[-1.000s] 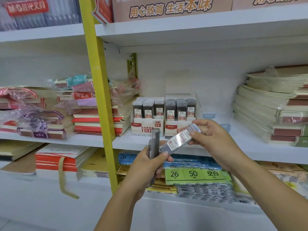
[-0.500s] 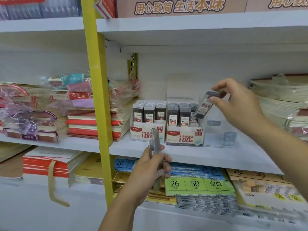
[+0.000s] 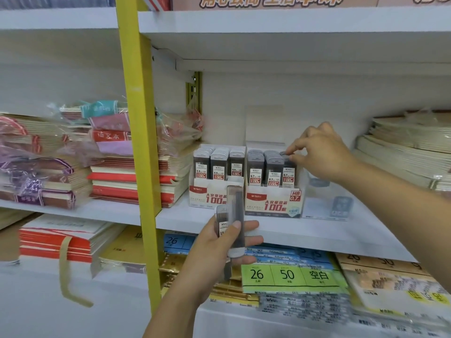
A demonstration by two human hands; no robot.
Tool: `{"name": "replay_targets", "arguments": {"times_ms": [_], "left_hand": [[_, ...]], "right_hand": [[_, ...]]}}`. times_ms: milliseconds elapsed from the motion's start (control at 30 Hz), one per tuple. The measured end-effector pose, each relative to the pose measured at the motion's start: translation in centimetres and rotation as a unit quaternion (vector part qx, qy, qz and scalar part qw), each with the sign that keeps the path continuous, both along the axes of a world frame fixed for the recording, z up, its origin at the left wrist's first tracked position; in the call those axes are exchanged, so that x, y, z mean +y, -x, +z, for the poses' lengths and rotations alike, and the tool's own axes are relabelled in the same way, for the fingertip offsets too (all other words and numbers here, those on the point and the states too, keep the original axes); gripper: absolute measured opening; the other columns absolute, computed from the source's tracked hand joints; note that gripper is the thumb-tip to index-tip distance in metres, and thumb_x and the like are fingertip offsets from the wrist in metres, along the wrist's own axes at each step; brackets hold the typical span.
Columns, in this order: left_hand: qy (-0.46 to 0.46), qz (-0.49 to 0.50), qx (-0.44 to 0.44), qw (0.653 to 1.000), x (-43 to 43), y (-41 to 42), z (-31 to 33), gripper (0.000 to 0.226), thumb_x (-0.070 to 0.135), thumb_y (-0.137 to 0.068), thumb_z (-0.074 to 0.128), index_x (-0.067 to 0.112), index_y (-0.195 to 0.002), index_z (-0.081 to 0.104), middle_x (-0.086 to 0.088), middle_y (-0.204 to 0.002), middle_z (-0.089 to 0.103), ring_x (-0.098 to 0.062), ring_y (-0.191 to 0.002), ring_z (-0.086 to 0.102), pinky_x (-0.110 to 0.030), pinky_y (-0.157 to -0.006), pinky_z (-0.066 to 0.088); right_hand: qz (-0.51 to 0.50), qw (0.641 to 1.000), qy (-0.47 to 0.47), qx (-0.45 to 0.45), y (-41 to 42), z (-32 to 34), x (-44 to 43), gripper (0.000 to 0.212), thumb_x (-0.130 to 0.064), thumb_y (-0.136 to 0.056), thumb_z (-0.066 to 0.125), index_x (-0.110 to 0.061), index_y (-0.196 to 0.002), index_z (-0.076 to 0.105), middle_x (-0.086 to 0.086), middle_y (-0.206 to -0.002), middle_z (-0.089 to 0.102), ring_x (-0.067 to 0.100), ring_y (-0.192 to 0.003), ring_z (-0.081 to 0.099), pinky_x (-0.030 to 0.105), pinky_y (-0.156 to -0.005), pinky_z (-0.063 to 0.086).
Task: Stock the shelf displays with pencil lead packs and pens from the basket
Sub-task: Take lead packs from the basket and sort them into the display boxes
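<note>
Two display boxes of pencil lead packs stand side by side on the middle shelf: the 0.5 box (image 3: pixel 214 196) on the left and the 0.7 box (image 3: pixel 273 203) on the right. My right hand (image 3: pixel 319 152) reaches over the right column of the 0.7 box, with thumb and fingertips pinching the top of a lead pack (image 3: pixel 288 172) set in that column. My left hand (image 3: pixel 219 254) hovers in front of the shelf edge and grips several upright lead packs (image 3: pixel 235 220).
A yellow upright post (image 3: pixel 136 142) divides the shelving. Wrapped notebook stacks (image 3: pixel 109 162) lie left of the boxes, pale notebook stacks (image 3: pixel 410 152) on the right. A clear holder (image 3: pixel 327 198) sits beside the 0.7 box. Paper packs (image 3: pixel 290 276) fill the lower shelf.
My right hand carried one lead pack from the left hand up to the 0.7 box and lowered it into the right column. The left hand stayed in place with its packs.
</note>
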State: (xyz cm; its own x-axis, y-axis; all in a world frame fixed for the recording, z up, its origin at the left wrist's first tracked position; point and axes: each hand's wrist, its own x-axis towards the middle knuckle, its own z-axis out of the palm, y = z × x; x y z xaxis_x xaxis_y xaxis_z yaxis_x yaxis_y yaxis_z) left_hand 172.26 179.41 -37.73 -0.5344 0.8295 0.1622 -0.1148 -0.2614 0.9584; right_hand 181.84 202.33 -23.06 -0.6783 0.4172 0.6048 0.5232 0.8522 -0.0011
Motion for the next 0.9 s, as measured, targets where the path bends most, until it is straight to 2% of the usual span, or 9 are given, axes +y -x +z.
{"name": "replay_targets", "arguments": {"times_ms": [100, 167, 300, 400, 500, 633, 733, 833, 900], "left_hand": [[-0.001, 0.000, -0.004, 1.000, -0.2, -0.2, 0.2, 0.027, 0.028, -0.102, 0.054, 0.021, -0.128, 0.054, -0.001, -0.110, 0.078, -0.020, -0.102, 0.074, -0.036, -0.073, 0.064], [0.008, -0.003, 0.014, 1.000, -0.5, -0.5, 0.5, 0.026, 0.029, -0.100, 0.056, 0.021, -0.125, 0.057, -0.001, -0.109, 0.078, -0.020, -0.101, 0.075, -0.034, -0.071, 0.063], [0.027, -0.020, 0.047, 0.998, -1.0, -2.0, 0.9, 0.024, 0.032, -0.097, 0.062, 0.022, -0.120, 0.063, 0.000, -0.108, 0.078, -0.018, -0.098, 0.075, -0.027, -0.066, 0.060], [0.056, 0.005, 0.091, 0.994, -1.4, -3.3, 0.8, 0.018, 0.041, -0.087, 0.073, 0.035, -0.105, 0.072, 0.005, -0.102, 0.078, -0.014, -0.092, 0.075, -0.024, -0.070, 0.058], [0.102, 0.027, 0.089, 0.990, -2.1, -3.9, 0.6, 0.038, 0.052, -0.067, 0.081, 0.047, -0.103, 0.071, 0.009, -0.088, 0.077, -0.012, -0.068, 0.068, -0.031, -0.070, 0.050], [0.095, 0.063, 0.021, 0.993, -3.3, -4.1, 0.9, 0.038, 0.038, -0.073, 0.084, 0.036, -0.109, 0.073, 0.001, -0.086, 0.079, -0.004, -0.054, 0.059, -0.023, -0.052, 0.048], [0.062, 0.093, -0.025, 0.993, -3.5, -4.1, 1.2, 0.030, 0.031, -0.076, 0.083, 0.021, -0.104, 0.075, -0.006, -0.081, 0.077, -0.008, -0.056, 0.063, -0.022, -0.050, 0.051], [0.061, 0.116, 0.001, 0.991, -3.3, -4.1, 1.3, 0.020, 0.028, -0.088, 0.076, 0.020, -0.106, 0.072, 0.001, -0.065, 0.069, -0.005, -0.053, 0.059, -0.017, -0.047, 0.047], [0.074, 0.127, 0.030, 0.989, -3.0, -3.9, 1.4, 0.016, 0.033, -0.089, 0.074, 0.023, -0.102, 0.072, 0.004, -0.057, 0.062, -0.004, -0.045, 0.051, -0.015, -0.041, 0.041]], "right_hand": [[0.016, 0.997, -0.017, 0.079, -1.0, -0.8, -1.6, 0.026, -0.034, -0.096, 0.054, -0.029, -0.118, 0.068, -0.008, -0.100, 0.055, 0.015, -0.104, 0.037, 0.028, -0.081, 0.026], [0.097, 0.982, 0.068, 0.149, -2.3, -2.4, -4.3, 0.021, -0.033, -0.095, 0.054, -0.033, -0.112, 0.067, -0.015, -0.096, 0.060, 0.006, -0.092, 0.046, 0.024, -0.079, 0.034], [0.266, 0.883, 0.364, 0.130, -4.1, -6.8, -10.4, 0.026, -0.037, -0.092, 0.059, -0.046, -0.116, 0.059, -0.029, -0.091, 0.064, -0.004, -0.068, 0.061, 0.016, -0.060, 0.050], [0.316, 0.800, 0.475, 0.186, -4.5, -8.9, -12.0, 0.017, -0.026, -0.091, 0.066, -0.030, -0.107, 0.063, -0.013, -0.086, 0.069, 0.010, -0.054, 0.060, 0.017, -0.051, 0.047], [0.296, 0.798, 0.485, 0.198, -5.1, -9.3, -11.4, 0.008, -0.012, -0.091, 0.064, -0.017, -0.094, 0.059, 0.001, -0.086, 0.070, 0.018, -0.066, 0.064, 0.027, -0.060, 0.053], [0.288, 0.775, 0.528, 0.194, -6.8, -9.7, -10.0, 0.028, 0.005, -0.090, 0.057, -0.018, -0.103, 0.064, -0.011, -0.102, 0.073, 0.008, -0.101, 0.066, 0.028, -0.077, 0.057], [0.291, 0.761, 0.551, 0.182, -8.0, -9.7, -9.7, 0.036, 0.005, -0.086, 0.066, -0.029, -0.096, 0.071, -0.008, -0.104, 0.074, 0.012, -0.096, 0.070, 0.025, -0.076, 0.058], [0.265, 0.804, 0.514, 0.144, -8.2, -10.0, -10.0, 0.036, 0.003, -0.081, 0.071, -0.032, -0.088, 0.073, -0.003, -0.101, 0.073, 0.011, -0.091, 0.071, 0.029, -0.079, 0.058], [0.268, 0.817, 0.496, 0.125, -8.2, -10.0, -10.4, 0.028, -0.005, -0.082, 0.073, -0.032, -0.087, 0.070, -0.001, -0.090, 0.075, 0.011, -0.079, 0.071, 0.030, -0.072, 0.058]]}}
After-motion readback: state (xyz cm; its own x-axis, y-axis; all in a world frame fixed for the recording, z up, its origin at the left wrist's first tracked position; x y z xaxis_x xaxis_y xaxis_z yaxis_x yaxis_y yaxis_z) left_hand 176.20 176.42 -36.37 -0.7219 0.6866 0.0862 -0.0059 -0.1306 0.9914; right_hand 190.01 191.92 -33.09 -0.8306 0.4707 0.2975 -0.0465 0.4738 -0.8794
